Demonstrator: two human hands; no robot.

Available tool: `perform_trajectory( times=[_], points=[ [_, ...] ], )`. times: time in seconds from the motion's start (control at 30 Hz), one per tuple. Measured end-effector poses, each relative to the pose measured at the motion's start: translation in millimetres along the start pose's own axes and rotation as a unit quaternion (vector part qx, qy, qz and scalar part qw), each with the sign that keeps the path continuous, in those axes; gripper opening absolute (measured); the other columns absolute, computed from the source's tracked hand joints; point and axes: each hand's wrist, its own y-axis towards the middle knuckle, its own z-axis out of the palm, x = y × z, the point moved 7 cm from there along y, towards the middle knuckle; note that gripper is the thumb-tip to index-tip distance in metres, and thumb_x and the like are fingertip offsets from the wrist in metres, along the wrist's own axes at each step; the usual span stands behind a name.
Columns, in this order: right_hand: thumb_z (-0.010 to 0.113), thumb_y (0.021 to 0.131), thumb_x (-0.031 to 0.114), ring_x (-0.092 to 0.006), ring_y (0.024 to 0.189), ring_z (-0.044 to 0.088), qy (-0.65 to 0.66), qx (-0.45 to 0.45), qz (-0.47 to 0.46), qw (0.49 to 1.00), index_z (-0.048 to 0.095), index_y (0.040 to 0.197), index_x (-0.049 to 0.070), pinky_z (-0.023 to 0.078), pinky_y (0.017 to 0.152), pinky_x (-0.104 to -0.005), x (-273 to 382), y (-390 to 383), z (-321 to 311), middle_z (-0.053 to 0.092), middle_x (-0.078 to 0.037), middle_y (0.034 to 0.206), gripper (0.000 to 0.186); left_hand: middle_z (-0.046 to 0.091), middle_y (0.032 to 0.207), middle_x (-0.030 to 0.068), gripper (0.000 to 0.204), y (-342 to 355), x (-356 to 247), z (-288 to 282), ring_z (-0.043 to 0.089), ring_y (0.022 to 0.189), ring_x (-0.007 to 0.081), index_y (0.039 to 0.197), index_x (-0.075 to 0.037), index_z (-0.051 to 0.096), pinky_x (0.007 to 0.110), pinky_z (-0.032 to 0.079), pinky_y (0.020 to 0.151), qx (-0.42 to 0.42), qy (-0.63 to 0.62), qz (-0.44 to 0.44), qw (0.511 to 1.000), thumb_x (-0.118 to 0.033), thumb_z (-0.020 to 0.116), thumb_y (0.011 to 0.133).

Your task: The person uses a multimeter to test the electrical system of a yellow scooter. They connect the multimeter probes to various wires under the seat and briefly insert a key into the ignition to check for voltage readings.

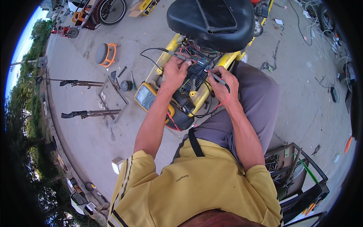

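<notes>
In my left hand (175,75) is a grey test probe (179,56) with a black lead looping off to the left, held in a pinch. My right hand (227,86) grips a second test probe (218,78), whose red lead hangs below the wrist. Both probe tips point at the wiring beside a black finned box (193,74) in the open body of a yellow scooter (225,59). Whether the tips touch metal is too small to tell. A yellow multimeter (146,96) leans at the left of the body, partly behind my left forearm. Coloured wires (190,48) bunch under the black seat (208,32).
Left of the scooter, a metal frame (121,99) lies on the concrete near a screwdriver (133,80) and a round black can (126,86). An orange-legged stool (107,54) stands farther off. At lower right is an open tool crate (298,166); loose cable (269,65) lies on the right.
</notes>
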Motion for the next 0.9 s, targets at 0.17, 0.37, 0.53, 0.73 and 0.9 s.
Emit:
perform_trajectory(
  times=[0.17, 0.37, 0.53, 0.73, 0.9],
  points=[
    [0.076, 0.088, 0.021, -0.0251, 0.073, 0.072, -0.01, -0.01, -0.02, 1.0, 0.073, 0.097, 0.005, 0.055, 0.069, -0.0361, -3, -1, 0, 0.073, -0.011, 0.08, 0.019, 0.076, 0.099, 0.0089, 0.02, 0, -3, 3, 0.049, 0.057, 0.0045, 0.117, 0.0, 0.056, 0.022, 0.04, 0.049, 0.005, -0.006, 0.005, 1.0, 0.004, 0.061, 0.098],
    [0.075, 0.088, 0.022, -0.0245, 0.072, 0.072, -0.006, -0.003, -0.007, 1.0, 0.073, 0.097, 0.005, 0.055, 0.068, -0.036, -2, 1, 2, 0.073, -0.011, 0.079, 0.019, 0.075, 0.099, 0.0102, 0.019, 1, -5, 2, 0.056, 0.069, 0.0077, 0.116, 0.002, 0.056, 0.023, 0.045, 0.059, -0.001, -0.013, 0.016, 1.0, 0.005, 0.061, 0.098],
    [0.076, 0.088, 0.022, -0.0257, 0.072, 0.072, -0.01, 0.003, -0.007, 1.0, 0.073, 0.097, 0.005, 0.055, 0.068, -0.0367, -3, 0, 1, 0.073, -0.011, 0.079, 0.02, 0.074, 0.099, 0.0108, 0.018, -3, -17, 3, 0.07, 0.091, 0.0136, 0.114, 0.003, 0.057, 0.026, 0.054, 0.075, 0.003, -0.037, -0.005, 0.999, 0.006, 0.06, 0.097],
    [0.075, 0.088, 0.022, -0.0273, 0.073, 0.072, -0.004, -0.016, -0.031, 0.999, 0.073, 0.097, 0.004, 0.055, 0.069, -0.0374, 0, 0, -1, 0.073, -0.012, 0.079, 0.02, 0.073, 0.098, 0.0102, 0.018, -1, -7, 0, 0.068, 0.088, 0.0121, 0.114, 0.003, 0.057, 0.026, 0.052, 0.071, 0.001, 0.001, -0.05, 0.999, 0.005, 0.062, 0.097],
    [0.075, 0.088, 0.022, -0.0275, 0.073, 0.072, -0.016, -0.009, -0.023, 1.0, 0.073, 0.097, 0.004, 0.055, 0.069, -0.0375, 0, 0, 0, 0.073, -0.012, 0.08, 0.02, 0.073, 0.096, 0.0089, 0.02, -1, -4, 0, 0.068, 0.085, 0.0136, 0.115, 0.003, 0.057, 0.027, 0.053, 0.072, -0.009, -0.001, -0.022, 1.0, 0.004, 0.063, 0.096]
  ],
)
